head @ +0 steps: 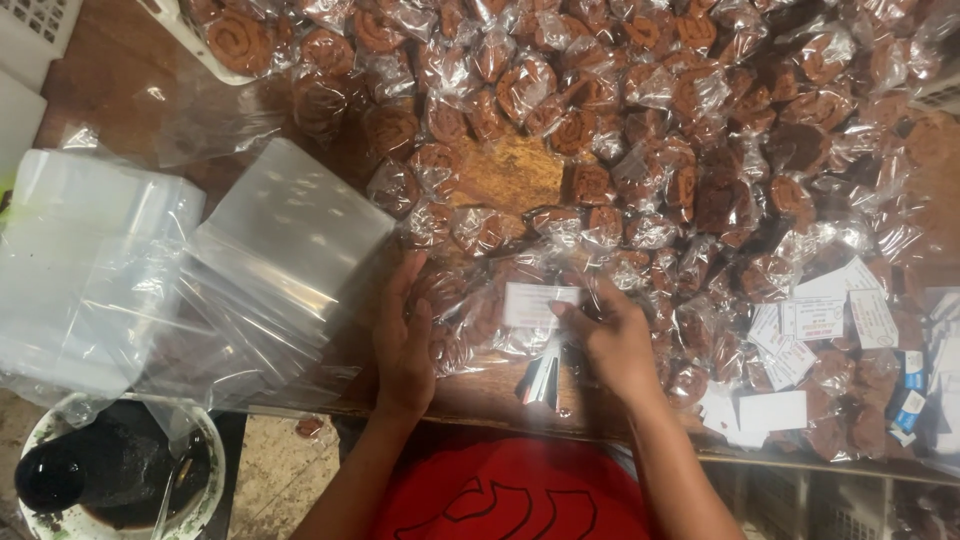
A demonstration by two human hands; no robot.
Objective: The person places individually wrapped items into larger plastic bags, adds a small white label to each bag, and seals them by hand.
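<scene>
Around me: I see a heap of wrapped brown spiral rolls [640,130] filling the upper centre and right of the frame, each in its own clear wrapper, crowding right up to both hands.
Left of frame: a stack of clear plastic bags [285,240] lies just beside my left hand, with a looser pile of clear plastic [85,260] further left.
Right of frame: a scatter of white paper labels [820,320] lies among the rolls, well apart from my right hand.
Lower left: a white bowl with a dark bottle in it [110,480] sits below the table edge.
Upper left: the corner of a white crate [35,30] shows.
Edges: the wooden table [500,175] ends along the bottom of the frame, just ahead of my red shirt [510,495]; bare wood shows only in a small patch mid-heap and near my wrists.
Open room: very little; rolls and bags hem in both hands.
Thing in hand: a clear bag of brown rolls [470,320] lies at lower centre, between my hands, with a white label [535,305] on it.
Left hand [405,345]: fingers flat and nearly straight, resting on the bag's left side, gripping nothing.
Right hand [615,345]: fingers curled, fingertips pinching the label's right edge.
Below label: a small shiny strip [540,380], which I cannot identify.
</scene>
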